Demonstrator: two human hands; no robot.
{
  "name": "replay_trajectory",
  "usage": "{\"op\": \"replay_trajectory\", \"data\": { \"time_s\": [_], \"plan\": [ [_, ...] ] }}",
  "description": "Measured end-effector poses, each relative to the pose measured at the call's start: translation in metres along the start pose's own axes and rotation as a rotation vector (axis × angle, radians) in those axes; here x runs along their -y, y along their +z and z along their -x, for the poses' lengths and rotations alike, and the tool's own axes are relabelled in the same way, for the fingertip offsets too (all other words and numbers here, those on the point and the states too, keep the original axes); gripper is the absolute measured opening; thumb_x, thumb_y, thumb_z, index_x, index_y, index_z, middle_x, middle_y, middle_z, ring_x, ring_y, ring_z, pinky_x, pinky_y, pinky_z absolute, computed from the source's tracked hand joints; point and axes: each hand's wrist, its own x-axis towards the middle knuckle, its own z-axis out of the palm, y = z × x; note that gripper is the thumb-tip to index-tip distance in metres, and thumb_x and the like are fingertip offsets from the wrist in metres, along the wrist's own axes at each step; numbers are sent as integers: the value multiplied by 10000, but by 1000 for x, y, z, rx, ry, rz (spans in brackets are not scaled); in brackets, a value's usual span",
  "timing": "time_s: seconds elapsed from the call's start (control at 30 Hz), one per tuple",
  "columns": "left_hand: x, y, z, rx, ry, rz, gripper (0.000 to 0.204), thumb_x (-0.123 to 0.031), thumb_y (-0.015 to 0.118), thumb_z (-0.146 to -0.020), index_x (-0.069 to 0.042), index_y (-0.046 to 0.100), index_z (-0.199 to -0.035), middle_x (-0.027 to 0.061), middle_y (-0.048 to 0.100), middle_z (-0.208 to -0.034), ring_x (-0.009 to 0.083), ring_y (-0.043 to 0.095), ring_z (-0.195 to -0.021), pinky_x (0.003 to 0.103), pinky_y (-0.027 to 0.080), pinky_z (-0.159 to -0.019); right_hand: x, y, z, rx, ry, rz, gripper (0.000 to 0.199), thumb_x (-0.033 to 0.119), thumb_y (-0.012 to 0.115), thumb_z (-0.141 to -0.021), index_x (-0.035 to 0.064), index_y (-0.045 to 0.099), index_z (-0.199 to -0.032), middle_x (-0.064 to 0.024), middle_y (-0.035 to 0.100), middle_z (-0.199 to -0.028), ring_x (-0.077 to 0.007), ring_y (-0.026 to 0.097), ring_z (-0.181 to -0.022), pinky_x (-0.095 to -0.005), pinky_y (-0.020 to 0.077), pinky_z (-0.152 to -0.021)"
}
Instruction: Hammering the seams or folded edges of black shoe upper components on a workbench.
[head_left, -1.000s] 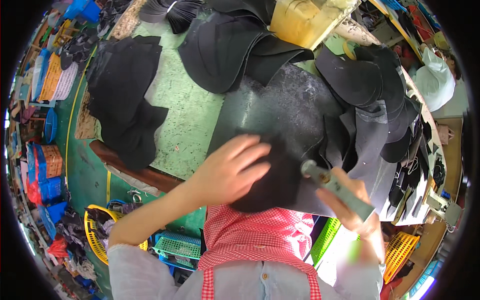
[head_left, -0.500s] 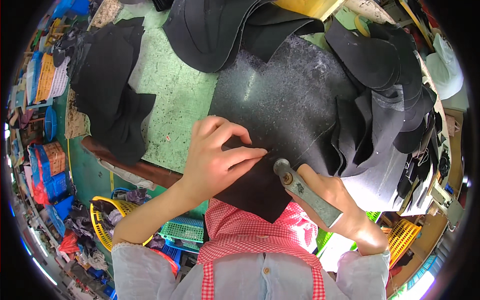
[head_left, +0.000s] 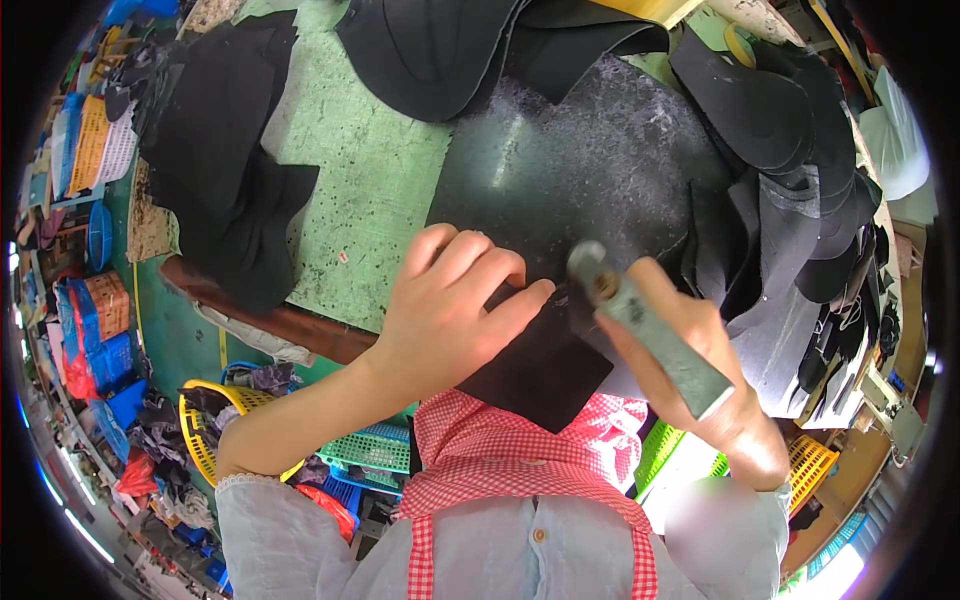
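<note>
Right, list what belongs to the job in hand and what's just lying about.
Seemingly in the job:
flat black sheet at the left hand
grey metal hammer in the right hand
speckled dark flat board

Seemingly just lying about:
yellow plastic basket, lower left
white plastic bag, far right
green plastic basket

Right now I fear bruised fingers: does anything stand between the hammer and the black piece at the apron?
Nothing visible blocks the hammer, in the right hand, from the black piece; the fingers of the left hand are near, left of the hammer's round end.
</note>
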Motion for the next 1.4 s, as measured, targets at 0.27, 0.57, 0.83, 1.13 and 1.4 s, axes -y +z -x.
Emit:
{"op": "replay_trajectory", "data": {
  "time_s": [0.27, 0.57, 0.83, 1.13, 1.4],
  "plan": [
    [11, -19, 13, -7, 12, -12, 229, -182, 889, -746, -238, 806, -952, -77, 662, -922, 187, 588, -920, 415, 402, -834, 8, 7, -7, 131, -113, 77, 310, 95, 705, -927, -1, 494, -1134, -245, 667, -786, -467, 703, -784, -527, 551, -646],
    [30, -40, 19, 135, 2, 143, 270, -162, 897, -707, -204, 789, -951, -48, 657, -945, 221, 605, -976, 419, 447, -885, 19, 23, -11, 178, -134, 88, 226, 91, 636, -968, 2, 482, -1107, -245, 677, -786, -460, 710, -774, -554, 550, -656],
    [48, -49, 28, 135, 83, 132, 283, -168, 908, -686, -214, 799, -943, -38, 652, -1010, 248, 603, -1022, 432, 472, -886, 28, 28, -17, 238, -93, 106, 275, 132, 666, -953, 3, 483, -1113, -257, 695, -819, -477, 715, -799, -571, 561, -692],
    [66, -50, 36, 124, 55, 308, 277, -158, 915, -692, -213, 800, -938, -36, 659, -1001, 255, 592, -1031, 428, 464, -907, 44, 39, -27, 285, -103, 106, 233, 73, 608, -986, -6, 460, -1147, -267, 696, -802, -490, 710, -781, -578, 558, -676],
    [13, -52, 75, 195, 228, 324, 404, -155, 780, -822, -177, 768, -1226, 56, 675, -1272, 270, 660, -1210, 422, 570, -1039, 43, 43, -30, 303, -85, 61, 308, 83, 658, -935, -3, 456, -1150, -287, 691, -823, -510, 700, -814, -574, 566, -708]
  ]
}}
